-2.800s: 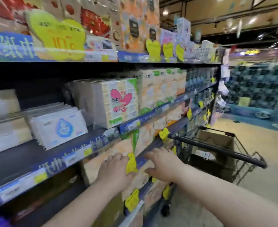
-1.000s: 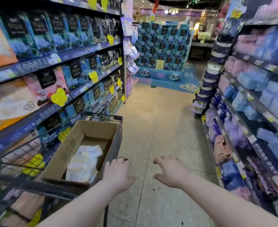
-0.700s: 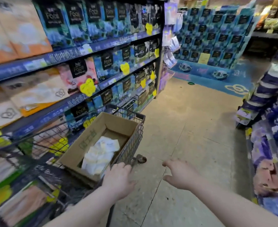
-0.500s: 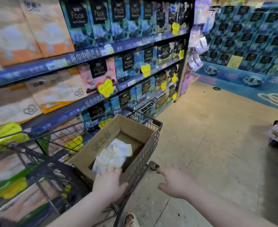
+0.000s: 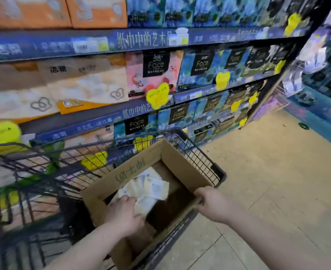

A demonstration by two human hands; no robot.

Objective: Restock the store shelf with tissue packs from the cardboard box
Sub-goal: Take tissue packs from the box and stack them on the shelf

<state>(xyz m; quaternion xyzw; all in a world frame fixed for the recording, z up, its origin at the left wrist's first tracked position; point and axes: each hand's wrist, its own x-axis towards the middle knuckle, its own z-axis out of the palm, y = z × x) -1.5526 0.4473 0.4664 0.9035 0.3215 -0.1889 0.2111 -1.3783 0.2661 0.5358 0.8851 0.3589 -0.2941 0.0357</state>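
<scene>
Stocked shelf backs the cart. My left hand rests on tissue packs in the cardboard box; I cannot tell its grip. My right hand clasps the box rim. Pickup step, I judge: next, pinch one pack and lift.

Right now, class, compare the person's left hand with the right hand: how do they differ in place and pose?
The left hand is down inside the cardboard box, on the tissue packs; the right hand is at the box's rim. The left hand's fingers lie on a pack, grip unclear; the right hand's fingers curl over the rim. Both are bare and reach over the cart.
</scene>
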